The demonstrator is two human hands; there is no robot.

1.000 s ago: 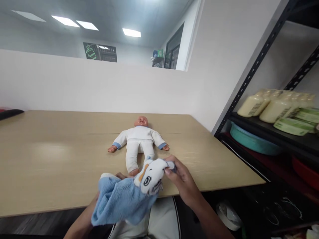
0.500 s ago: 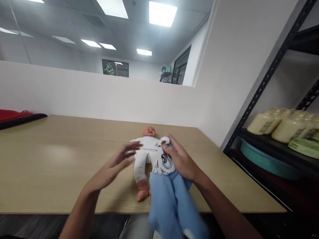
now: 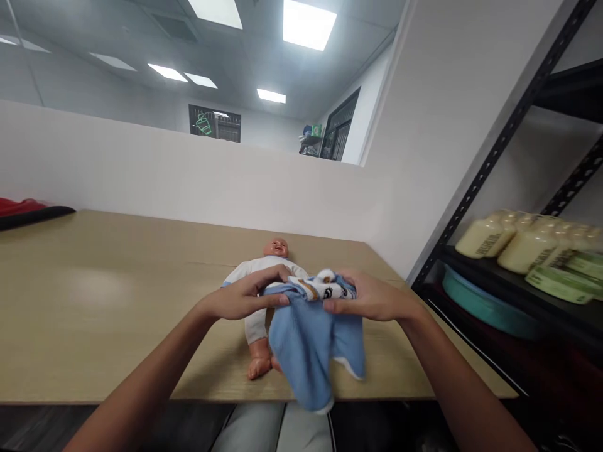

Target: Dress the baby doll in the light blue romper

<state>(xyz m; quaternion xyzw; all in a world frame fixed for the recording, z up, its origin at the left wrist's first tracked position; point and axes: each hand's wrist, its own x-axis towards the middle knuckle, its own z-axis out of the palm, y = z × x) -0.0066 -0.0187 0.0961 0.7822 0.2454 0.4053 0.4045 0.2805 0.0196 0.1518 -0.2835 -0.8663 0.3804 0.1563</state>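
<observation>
Blue cloth: The blue cloth (image 3: 301, 342) is right of centre in the lower half of the frame, held up between both hands, its loose lower part hanging down past the front edge of the worktop (image 3: 141, 301).
Face on the cloth: A white patch with stitched dark eyes and a bit of orange sits bunched along the upper edge, between the hands.
Left hand: The left hand (image 3: 247, 295) comes in from the lower left; its grip pinches the left end of the upper edge, thumb in front.
Right hand: The right hand (image 3: 374, 296) comes in from the lower right; its grip is closed on the opposite end, beside the face patch.
Doll: The doll (image 3: 264, 265) lies face up in the centre of the frame, head away, dressed in white; the cloth and left hand cover part of it, and one bare foot shows at lower centre.
Shelf: At the right of the frame, the black shelf (image 3: 445, 254) carries cream bottles (image 3: 527, 245) and green packs (image 3: 560, 279), with a teal basin (image 3: 485, 304) below.
Left edge: Something red (image 3: 19, 206) lies beside a black strip (image 3: 38, 217).
</observation>
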